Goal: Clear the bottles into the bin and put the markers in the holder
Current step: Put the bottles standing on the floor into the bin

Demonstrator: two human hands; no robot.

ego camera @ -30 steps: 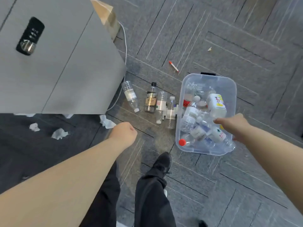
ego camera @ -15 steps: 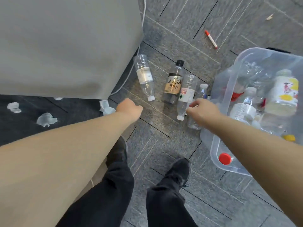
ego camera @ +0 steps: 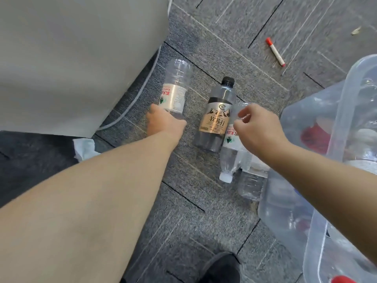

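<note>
Four bottles lie on the grey carpet. My left hand [ego camera: 166, 122] covers the cap end of a clear bottle [ego camera: 176, 84] with a pale label, fingers curled down over its neck. A dark bottle [ego camera: 216, 119] with a gold label and black cap lies in the middle. My right hand [ego camera: 257, 129] pinches the base end of a clear white-capped bottle [ego camera: 229, 152] between thumb and forefinger. Another clear bottle [ego camera: 252, 184] lies against the bin, partly under my right arm. A red-capped marker [ego camera: 275, 52] lies farther off. The clear plastic bin [ego camera: 344, 127] at right holds several bottles.
A grey cabinet [ego camera: 81, 58] fills the upper left, with a white cable [ego camera: 145, 84] running along its foot. A crumpled tissue [ego camera: 85, 148] lies by its corner. My black shoe [ego camera: 222, 268] is at the bottom. A scrap of litter [ego camera: 356, 30] lies far right.
The view has dropped closer to the floor. My right hand left the bin and came over the white-capped bottle. My left hand reached forward onto the neck of the leftmost bottle.
</note>
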